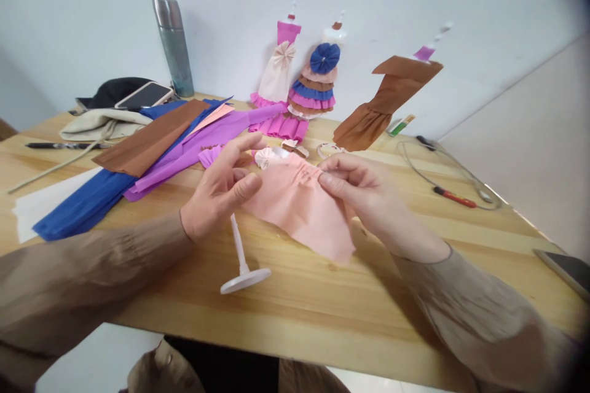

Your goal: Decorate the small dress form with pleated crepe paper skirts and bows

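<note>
A peach piece of crepe paper [299,202], gathered along its upper edge, hangs in a flared shape in front of me. My right hand [359,190] pinches the right end of the gathers between thumb and fingers. On the paper's left side is my left hand [221,190], thumb and fingers apart; its thumb is close to the edge, and I cannot tell if they touch. Below it a small white stand [244,281] with a thin pole and round base shows, its top hidden. Behind the peach paper lie a cream paper rosette [265,158] and a brown paper bow [295,147].
Crepe paper strips in brown [157,138], blue [87,206] and purple [193,147] lie to the left. Miniature dress forms in a pink dress [276,73], a tiered dress [318,83] and a brown dress [387,98] stand behind. A bottle [175,46], cable [415,166] and phone [565,270] surround them.
</note>
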A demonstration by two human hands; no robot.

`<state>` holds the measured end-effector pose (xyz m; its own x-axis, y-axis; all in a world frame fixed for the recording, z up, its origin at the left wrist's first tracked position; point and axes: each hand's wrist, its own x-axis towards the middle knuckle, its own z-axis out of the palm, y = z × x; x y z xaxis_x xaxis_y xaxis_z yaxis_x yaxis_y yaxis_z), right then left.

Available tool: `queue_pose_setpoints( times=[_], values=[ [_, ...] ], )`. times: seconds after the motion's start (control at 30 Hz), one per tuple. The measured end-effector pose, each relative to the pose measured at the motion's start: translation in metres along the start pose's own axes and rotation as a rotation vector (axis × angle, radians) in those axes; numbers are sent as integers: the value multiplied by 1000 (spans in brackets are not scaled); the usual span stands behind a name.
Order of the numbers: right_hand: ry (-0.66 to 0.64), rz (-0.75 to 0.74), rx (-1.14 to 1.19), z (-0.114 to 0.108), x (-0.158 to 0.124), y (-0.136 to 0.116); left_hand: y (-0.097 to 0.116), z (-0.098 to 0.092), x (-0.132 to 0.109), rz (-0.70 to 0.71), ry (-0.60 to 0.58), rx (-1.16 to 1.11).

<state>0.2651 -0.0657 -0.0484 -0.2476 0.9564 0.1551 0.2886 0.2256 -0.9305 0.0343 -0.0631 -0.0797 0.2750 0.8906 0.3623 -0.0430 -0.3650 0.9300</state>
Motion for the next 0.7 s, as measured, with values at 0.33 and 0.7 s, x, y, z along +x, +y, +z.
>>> queue_pose_setpoints(
  times=[0.33,0.7],
  values=[
    [203,54,227,7,5,1,14,13,-1,-391,-246,-271],
    [220,51,268,12,9,2,18,17,-4,-362,-235,-58]
  ],
)
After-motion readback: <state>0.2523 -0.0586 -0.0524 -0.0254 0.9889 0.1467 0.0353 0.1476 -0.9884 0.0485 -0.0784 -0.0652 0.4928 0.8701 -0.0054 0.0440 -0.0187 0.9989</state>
